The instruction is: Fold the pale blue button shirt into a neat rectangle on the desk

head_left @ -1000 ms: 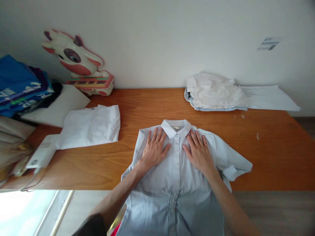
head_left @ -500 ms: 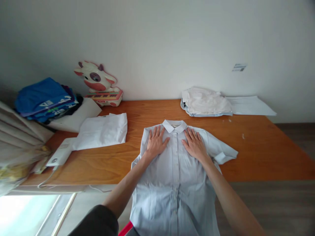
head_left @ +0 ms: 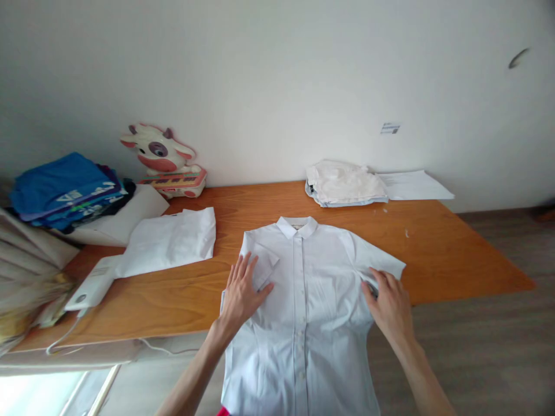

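A white short-sleeved button-up shirt [head_left: 323,289] lies front up, its collar toward the wall and its lower part reaching past the table's near edge. My left hand [head_left: 239,292] rests with spread fingers on the shirt's left side, beside the sleeve [head_left: 264,263] that is folded inward over the chest. At the other side, the right sleeve [head_left: 375,254] sticks out across the table. My right hand [head_left: 392,303] is at this sleeve's lower edge, fingers curved and thumb apart from them, with no cloth visibly pinched.
On the wooden table [head_left: 182,306] lie a folded white garment [head_left: 171,240], a white power strip [head_left: 93,286] with a cable, and a stack of blue clothes [head_left: 71,188]. A cow toy keyboard [head_left: 176,182], folded pale clothes [head_left: 347,184] and white paper [head_left: 414,185] stand along the wall.
Both hands have left the upper chest and come nearer to me and outward, the right one to its sleeve. The left sleeve now shows folded over the chest. The view has shifted slightly.
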{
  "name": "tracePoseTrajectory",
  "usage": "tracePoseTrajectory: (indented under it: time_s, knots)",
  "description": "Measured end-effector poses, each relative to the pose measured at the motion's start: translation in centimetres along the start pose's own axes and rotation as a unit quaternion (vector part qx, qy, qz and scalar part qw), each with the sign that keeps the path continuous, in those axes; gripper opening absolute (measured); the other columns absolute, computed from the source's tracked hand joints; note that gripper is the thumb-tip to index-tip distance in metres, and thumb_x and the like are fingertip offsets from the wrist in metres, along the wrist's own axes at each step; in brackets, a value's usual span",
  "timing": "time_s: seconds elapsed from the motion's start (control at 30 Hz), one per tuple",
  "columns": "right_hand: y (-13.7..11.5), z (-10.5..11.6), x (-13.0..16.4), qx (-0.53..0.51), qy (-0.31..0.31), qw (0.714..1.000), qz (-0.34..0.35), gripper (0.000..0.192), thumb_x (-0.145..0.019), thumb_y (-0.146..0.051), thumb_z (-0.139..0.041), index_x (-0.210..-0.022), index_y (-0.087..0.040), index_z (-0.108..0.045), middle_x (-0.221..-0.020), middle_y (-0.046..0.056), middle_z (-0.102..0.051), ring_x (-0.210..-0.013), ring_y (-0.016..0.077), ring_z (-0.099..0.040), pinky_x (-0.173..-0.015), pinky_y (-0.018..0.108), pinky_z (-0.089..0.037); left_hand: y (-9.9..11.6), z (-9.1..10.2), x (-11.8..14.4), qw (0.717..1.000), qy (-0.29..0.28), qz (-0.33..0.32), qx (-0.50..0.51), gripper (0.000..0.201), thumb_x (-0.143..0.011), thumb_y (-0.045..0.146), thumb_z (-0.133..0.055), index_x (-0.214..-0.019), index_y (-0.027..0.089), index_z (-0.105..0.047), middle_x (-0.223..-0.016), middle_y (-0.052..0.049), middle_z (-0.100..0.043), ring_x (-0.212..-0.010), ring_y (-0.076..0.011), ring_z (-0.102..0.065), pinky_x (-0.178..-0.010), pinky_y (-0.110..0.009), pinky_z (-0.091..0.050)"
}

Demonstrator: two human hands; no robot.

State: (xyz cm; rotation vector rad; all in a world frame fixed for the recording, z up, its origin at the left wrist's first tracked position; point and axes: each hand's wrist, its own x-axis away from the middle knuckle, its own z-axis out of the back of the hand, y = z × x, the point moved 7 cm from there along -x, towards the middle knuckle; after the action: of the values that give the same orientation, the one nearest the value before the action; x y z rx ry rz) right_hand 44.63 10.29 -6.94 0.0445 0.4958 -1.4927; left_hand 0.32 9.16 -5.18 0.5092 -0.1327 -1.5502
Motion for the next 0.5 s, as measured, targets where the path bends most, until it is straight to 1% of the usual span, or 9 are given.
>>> tracePoseTrajectory:
  time_s: [0.07, 0.1, 0.2, 0.27, 0.33, 0.37, 0.4, 0.43, 0.5]
  knots:
    - [2.8, 1.6, 1.9, -0.02, 0.037, 0.995, -0.092, 0.068, -0.103, -0.063, -0.051, -0.149, -0.014, -0.06, -0.122, 0.023, -0.073, -0.117, 0.0414, -0.067, -0.102, 0.055, -0.052, -1.1, 0.9, 2.9, 0.999, 0.002, 0.036, 0.024, 0.067, -0.097, 0.054, -0.069, -0.156, 0.028, -0.052, -0.171, -0.012, -0.047, -0.161, -0.0388, -0.039, -0.132, -0.057, -0.035]
    - [4.0, 2.0, 2.7, -0.051, 0.048, 0.988, -0.135, 0.073, -0.1, -0.068, -0.053, -0.148, -0.013, -0.06, -0.115, 0.021, -0.074, -0.109, 0.0397, -0.069, -0.096, 0.052, -0.054, -1.5, 1.3, 4.0, 0.998, 0.008, 0.054, 0.031, 0.056, -0.098, 0.053, -0.067, -0.148, 0.029, -0.059, -0.166, -0.011, -0.053, -0.156, -0.0387, -0.045, -0.129, -0.055, -0.039]
    - [5.6, 2.1, 3.8, -0.163, 0.051, 0.959, -0.224, 0.087, -0.095, -0.075, -0.057, -0.154, -0.011, -0.053, -0.101, 0.014, -0.076, -0.088, 0.0317, -0.071, -0.082, 0.043, -0.056, -2.4, 2.5, 5.5, 0.994, 0.031, 0.096, 0.045, 0.026, -0.102, 0.047, -0.06, -0.118, 0.032, -0.073, -0.15, -0.007, -0.066, -0.14, -0.0381, -0.058, -0.12, -0.054, -0.045]
    - [5.2, 2.1, 3.8, -0.166, 0.031, 0.96, -0.222, 0.09, -0.095, -0.075, -0.058, -0.159, -0.011, -0.05, -0.1, 0.013, -0.078, -0.088, 0.0321, -0.072, -0.08, 0.042, -0.055, -3.2, 3.0, 5.2, 0.988, 0.052, 0.119, 0.08, 0.023, -0.103, 0.046, -0.058, -0.105, 0.03, -0.074, -0.136, -0.007, -0.073, -0.129, -0.0362, -0.063, -0.112, -0.05, -0.048]
    - [4.2, 2.1, 3.6, -0.116, -0.003, 0.978, -0.174, 0.078, -0.097, -0.073, -0.055, -0.15, -0.016, -0.063, -0.104, 0.015, -0.079, -0.096, 0.0359, -0.073, -0.084, 0.045, -0.054, -4.7, 3.2, 4.3, 0.969, 0.083, 0.166, 0.165, 0.026, -0.101, 0.049, -0.059, -0.097, 0.027, -0.072, -0.11, -0.007, -0.077, -0.11, -0.032, -0.068, -0.095, -0.042, -0.053]
    - [3.9, 2.1, 3.6, -0.098, -0.018, 0.984, -0.151, 0.069, -0.098, -0.072, -0.053, -0.138, -0.018, -0.072, -0.106, 0.017, -0.08, -0.099, 0.0375, -0.073, -0.086, 0.046, -0.054, -5.8, 3.2, 3.9, 0.947, 0.104, 0.201, 0.23, 0.028, -0.099, 0.051, -0.062, -0.093, 0.025, -0.07, -0.096, -0.006, -0.075, -0.098, -0.0288, -0.069, -0.085, -0.037, -0.053]
    - [3.9, 2.1, 3.8, -0.094, -0.023, 0.985, -0.14, 0.064, -0.099, -0.071, -0.051, -0.124, -0.02, -0.079, -0.107, 0.018, -0.081, -0.101, 0.0386, -0.074, -0.087, 0.047, -0.054, -7.0, 3.1, 3.5, 0.911, 0.129, 0.242, 0.308, 0.03, -0.096, 0.053, -0.064, -0.09, 0.024, -0.068, -0.086, -0.003, -0.071, -0.086, -0.0252, -0.067, -0.076, -0.033, -0.051]
    - [4.3, 2.1, 4.1, -0.108, -0.019, 0.983, -0.147, 0.061, -0.099, -0.071, -0.052, -0.114, -0.02, -0.082, -0.107, 0.019, -0.082, -0.101, 0.0391, -0.075, -0.088, 0.047, -0.055, -8.1, 2.8, 3.3, 0.862, 0.155, 0.282, 0.392, 0.031, -0.093, 0.053, -0.067, -0.088, 0.023, -0.066, -0.079, -0.001, -0.067, -0.079, -0.022, -0.064, -0.071, -0.03, -0.049]
    - [6.1, 2.0, 5.2, -0.18, 0.003, 0.96, -0.213, 0.061, -0.095, -0.073, -0.058, -0.11, -0.02, -0.083, -0.105, 0.019, -0.083, -0.099, 0.039, -0.077, -0.087, 0.046, -0.057, -9.8, 2.1, 3.3, 0.745, 0.198, 0.338, 0.54, 0.031, -0.088, 0.051, -0.071, -0.09, 0.021, -0.064, -0.079, 0.001, -0.067, -0.074, -0.0184, -0.063, -0.068, -0.027, -0.049]
